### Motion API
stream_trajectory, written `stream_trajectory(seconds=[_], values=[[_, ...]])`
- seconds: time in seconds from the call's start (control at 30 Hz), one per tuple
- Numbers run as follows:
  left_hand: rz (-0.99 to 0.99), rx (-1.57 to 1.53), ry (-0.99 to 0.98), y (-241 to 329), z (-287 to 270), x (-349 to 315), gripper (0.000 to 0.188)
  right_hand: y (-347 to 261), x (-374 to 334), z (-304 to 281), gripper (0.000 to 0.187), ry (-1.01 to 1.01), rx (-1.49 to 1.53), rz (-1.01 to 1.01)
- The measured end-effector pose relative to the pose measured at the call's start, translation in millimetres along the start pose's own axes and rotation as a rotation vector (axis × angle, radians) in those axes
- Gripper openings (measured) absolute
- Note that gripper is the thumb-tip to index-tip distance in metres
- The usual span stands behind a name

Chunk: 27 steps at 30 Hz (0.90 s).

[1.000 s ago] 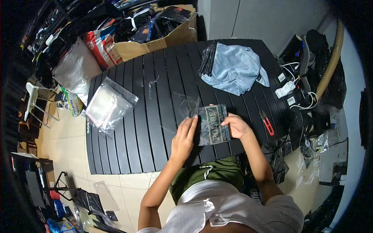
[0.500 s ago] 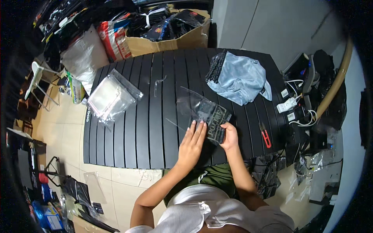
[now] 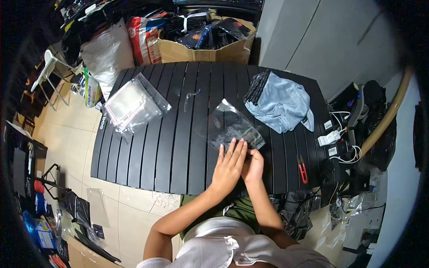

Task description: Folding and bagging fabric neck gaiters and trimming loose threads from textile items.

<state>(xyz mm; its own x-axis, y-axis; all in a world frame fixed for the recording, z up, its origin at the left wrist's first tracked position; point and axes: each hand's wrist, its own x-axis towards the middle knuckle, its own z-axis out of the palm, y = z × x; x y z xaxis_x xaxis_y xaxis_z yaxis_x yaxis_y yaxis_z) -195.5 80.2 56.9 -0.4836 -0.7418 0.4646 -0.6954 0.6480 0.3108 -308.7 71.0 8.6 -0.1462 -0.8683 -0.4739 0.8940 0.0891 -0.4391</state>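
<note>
Hands (image 3: 229, 169) on pouch (image 3: 229, 121) — lower edge unclear

A mottled dark, flat piece (image 3: 252, 136) with blurred pale markings lies partly hidden at the five-o'clock end of a clear plastic bag (image 3: 222, 118). The glossy, creased bag spreads toward eleven o'clock; whether it encloses the piece is unclear.

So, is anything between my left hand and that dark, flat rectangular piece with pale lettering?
A clear, thin plastic bag, it seems: its film appears to lie over the dark rectangular piece, under your left hand. Whether the piece is fully inside, I can't tell. Nothing else visible lies between them.
</note>
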Motion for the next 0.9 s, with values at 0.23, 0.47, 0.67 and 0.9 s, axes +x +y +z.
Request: stream_trajectory(seconds=[0.23, 0.47, 0.67, 0.9], values=[[0.050, -0.114, -0.037, 13, -9, 3, 0.055, 12, 2, -12, 0.033, -0.163, 0.145, -0.051], [-0.618, -1.378, 0.605, 3, -18, -8, 0.072, -14, -34, 42, 0.045, -0.239, 0.135, -0.097], [-0.642, -2.289, 0.388, -29, -13, 7, 0.057, -5, -38, 28, 0.045, -0.324, -0.061, -0.126], [-0.769, -2.036, 0.377, -28, 9, 8, 0.055, 4, -37, 8, 0.037, -0.160, 0.052, -0.040]])
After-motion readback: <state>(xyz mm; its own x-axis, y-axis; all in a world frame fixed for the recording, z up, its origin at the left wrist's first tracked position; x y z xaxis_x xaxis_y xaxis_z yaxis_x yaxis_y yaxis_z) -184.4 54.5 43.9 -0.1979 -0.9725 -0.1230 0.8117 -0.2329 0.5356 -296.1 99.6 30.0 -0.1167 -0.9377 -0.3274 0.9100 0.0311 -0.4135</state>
